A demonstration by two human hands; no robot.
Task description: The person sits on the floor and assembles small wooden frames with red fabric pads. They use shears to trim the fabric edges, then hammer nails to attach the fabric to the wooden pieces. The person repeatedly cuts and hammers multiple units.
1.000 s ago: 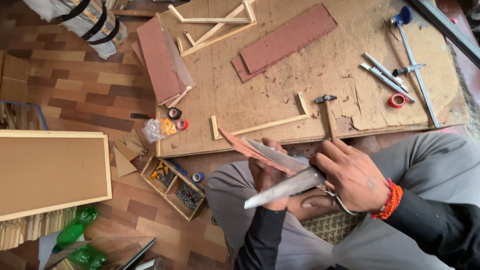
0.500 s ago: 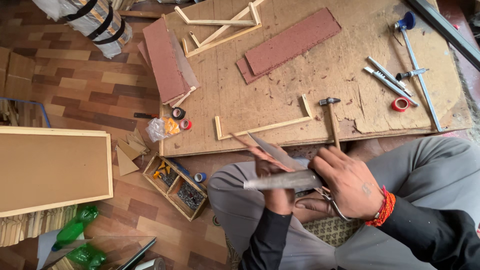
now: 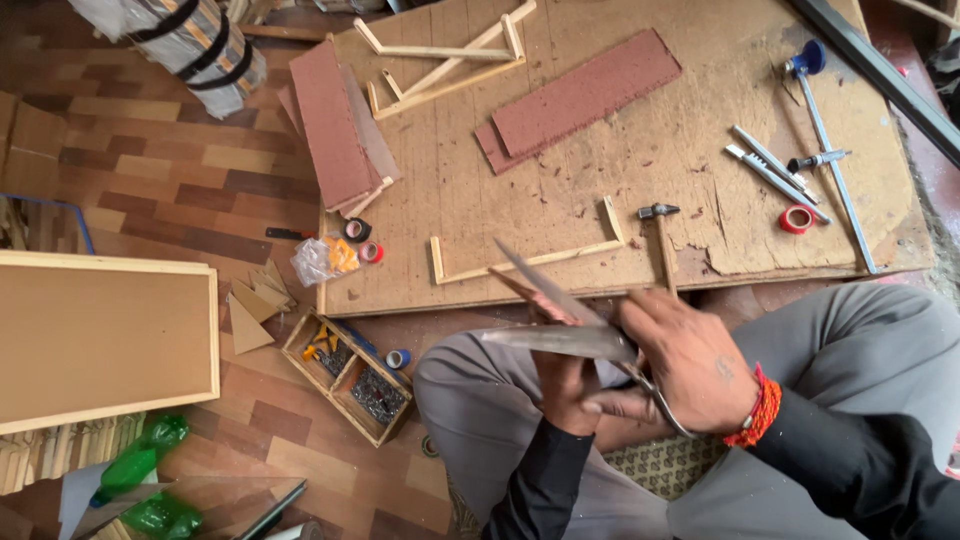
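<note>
- The person sits cross-legged at the edge of a large wooden board (image 3: 620, 190) that lies on the floor.
- The right hand (image 3: 690, 365) is closed through the handles of big metal scissors (image 3: 575, 340), whose blades stand open and point to the left.
- The left hand (image 3: 565, 385) is closed around a thin reddish strip (image 3: 530, 295) and holds it up between the blades, just above the lap.
- The two hands are close together, almost touching, and both grip firmly.
- The left fingers seem very near to the lower blade, so a careless closing of the scissors could pinch or cut them.
- The strip is thin and held only at one end; it could bend or twist in the blades, and then the cut would probably go crooked.
- The cut piece could drop on the lap or on the floor, near the small wooden box (image 3: 345, 375) of nails, and be hard to find.
- A hammer (image 3: 662, 240) lies at the board's edge just beside the knee; a sudden move of the leg could knock it.
</note>
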